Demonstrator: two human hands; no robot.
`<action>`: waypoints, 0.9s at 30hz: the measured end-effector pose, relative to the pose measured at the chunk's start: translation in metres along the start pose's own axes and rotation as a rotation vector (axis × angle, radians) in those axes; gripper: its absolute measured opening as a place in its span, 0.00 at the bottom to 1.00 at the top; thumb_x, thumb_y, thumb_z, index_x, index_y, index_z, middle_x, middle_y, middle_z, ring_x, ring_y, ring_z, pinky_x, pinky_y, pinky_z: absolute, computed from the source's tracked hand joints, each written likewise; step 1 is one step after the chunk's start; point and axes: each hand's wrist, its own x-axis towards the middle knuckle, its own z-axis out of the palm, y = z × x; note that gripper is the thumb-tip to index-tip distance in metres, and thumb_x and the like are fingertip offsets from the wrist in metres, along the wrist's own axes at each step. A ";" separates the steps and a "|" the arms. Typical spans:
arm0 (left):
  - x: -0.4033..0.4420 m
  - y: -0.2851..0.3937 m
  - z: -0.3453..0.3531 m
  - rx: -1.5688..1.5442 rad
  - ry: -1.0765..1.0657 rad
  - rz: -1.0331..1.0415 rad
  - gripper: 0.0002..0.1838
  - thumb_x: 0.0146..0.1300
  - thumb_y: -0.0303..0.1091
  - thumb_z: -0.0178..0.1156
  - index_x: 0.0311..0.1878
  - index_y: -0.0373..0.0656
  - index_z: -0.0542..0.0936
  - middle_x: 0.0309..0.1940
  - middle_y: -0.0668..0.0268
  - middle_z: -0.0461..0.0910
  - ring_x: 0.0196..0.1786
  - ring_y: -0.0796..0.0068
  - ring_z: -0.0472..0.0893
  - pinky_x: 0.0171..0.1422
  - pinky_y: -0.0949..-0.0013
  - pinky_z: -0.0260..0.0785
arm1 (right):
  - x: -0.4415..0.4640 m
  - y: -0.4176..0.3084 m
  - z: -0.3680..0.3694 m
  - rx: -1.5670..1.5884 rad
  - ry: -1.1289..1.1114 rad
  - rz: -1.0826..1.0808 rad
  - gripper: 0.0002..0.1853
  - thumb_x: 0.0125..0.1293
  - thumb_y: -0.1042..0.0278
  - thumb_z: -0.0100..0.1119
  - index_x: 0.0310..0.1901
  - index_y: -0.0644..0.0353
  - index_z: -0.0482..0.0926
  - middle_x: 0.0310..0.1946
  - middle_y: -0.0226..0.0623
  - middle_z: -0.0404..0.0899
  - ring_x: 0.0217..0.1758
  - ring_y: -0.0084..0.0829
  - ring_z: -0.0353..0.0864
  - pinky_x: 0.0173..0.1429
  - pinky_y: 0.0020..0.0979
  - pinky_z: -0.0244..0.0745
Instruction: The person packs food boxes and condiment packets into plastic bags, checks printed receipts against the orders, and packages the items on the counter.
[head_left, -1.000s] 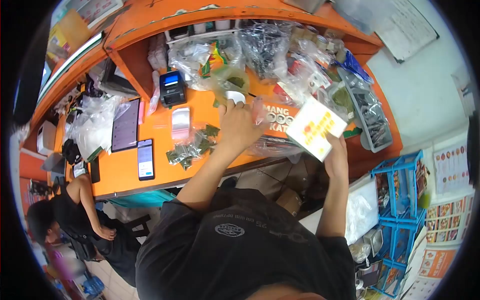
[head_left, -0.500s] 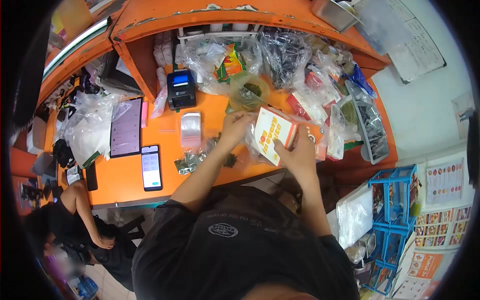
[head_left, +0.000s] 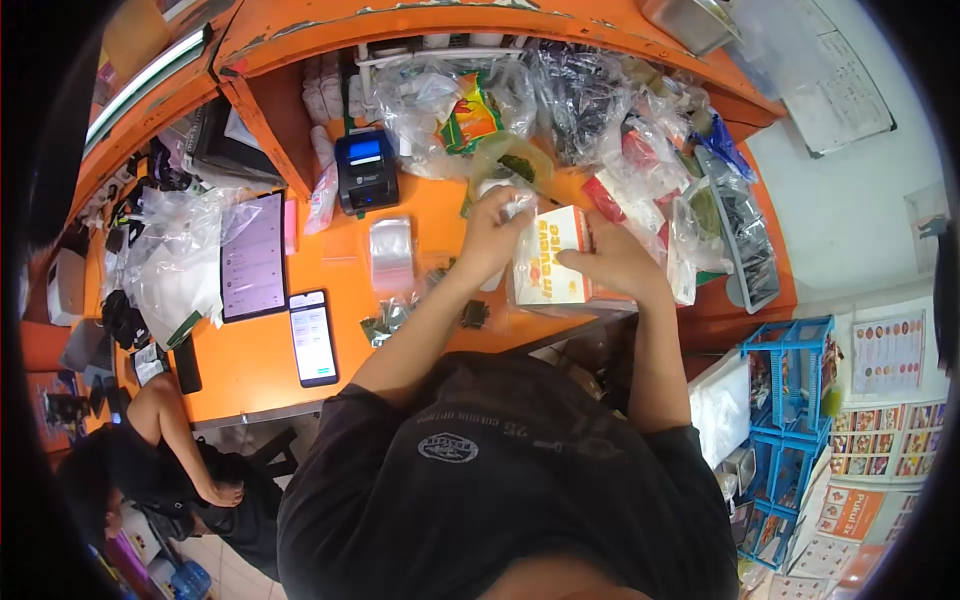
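Observation:
Near the middle of the orange counter, my right hand grips a white box with yellow and orange lettering, its thumb on the printed face. My left hand is closed at the box's upper left, pinching what looks like clear plastic. Just behind my hands is a translucent bowl or container with something green inside. Left of my left hand lie a stack of clear sachets and small packs of dark green pieces, partly hidden by my forearm.
A phone, a tablet and a black card terminal or printer lie to the left. Plastic bags crowd the back. A grey tray stands right, above blue baskets. Another person is at lower left.
The white box has come from the right to the middle and turned more upright. My left hand has left the white item on the counter, then closed beside the box. The camera view has shifted.

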 end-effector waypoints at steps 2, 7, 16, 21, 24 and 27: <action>0.005 -0.002 0.006 -0.074 -0.068 0.072 0.06 0.62 0.28 0.58 0.41 0.38 0.79 0.31 0.72 0.79 0.33 0.88 0.74 0.37 0.80 0.66 | 0.004 0.006 0.004 -0.087 -0.003 -0.016 0.30 0.49 0.54 0.63 0.47 0.73 0.72 0.36 0.50 0.80 0.39 0.40 0.81 0.45 0.35 0.73; -0.015 0.038 0.008 0.056 -0.030 0.160 0.08 0.55 0.30 0.61 0.35 0.35 0.79 0.28 0.62 0.78 0.32 0.78 0.75 0.37 0.71 0.66 | 0.025 -0.010 0.036 -0.238 0.252 0.093 0.35 0.48 0.54 0.65 0.46 0.75 0.61 0.37 0.59 0.77 0.42 0.53 0.79 0.46 0.43 0.73; -0.019 0.078 -0.011 0.451 -0.074 -0.050 0.14 0.62 0.38 0.59 0.27 0.37 0.78 0.19 0.74 0.75 0.26 0.90 0.69 0.29 0.79 0.60 | 0.033 -0.012 0.050 -0.461 0.240 0.065 0.30 0.55 0.49 0.59 0.47 0.70 0.66 0.35 0.52 0.79 0.38 0.48 0.81 0.41 0.42 0.75; -0.013 0.052 -0.002 0.312 -0.029 0.125 0.17 0.58 0.42 0.62 0.25 0.36 0.78 0.16 0.65 0.74 0.20 0.80 0.68 0.25 0.71 0.59 | 0.029 0.012 0.033 -0.390 0.165 -0.132 0.18 0.57 0.54 0.57 0.33 0.66 0.77 0.30 0.46 0.79 0.36 0.45 0.81 0.38 0.43 0.73; -0.015 0.067 -0.001 0.402 -0.014 0.133 0.17 0.57 0.42 0.62 0.25 0.35 0.79 0.17 0.58 0.75 0.19 0.69 0.71 0.26 0.66 0.61 | 0.035 0.007 0.009 -0.305 -0.143 -0.361 0.15 0.56 0.59 0.56 0.26 0.64 0.80 0.28 0.47 0.79 0.36 0.43 0.81 0.39 0.42 0.72; -0.016 0.076 -0.003 0.486 -0.050 0.121 0.17 0.57 0.42 0.62 0.26 0.34 0.79 0.19 0.55 0.75 0.21 0.63 0.73 0.28 0.64 0.62 | 0.055 0.009 0.019 -0.438 -0.329 -0.296 0.12 0.56 0.63 0.56 0.30 0.64 0.81 0.31 0.49 0.80 0.37 0.42 0.81 0.40 0.40 0.73</action>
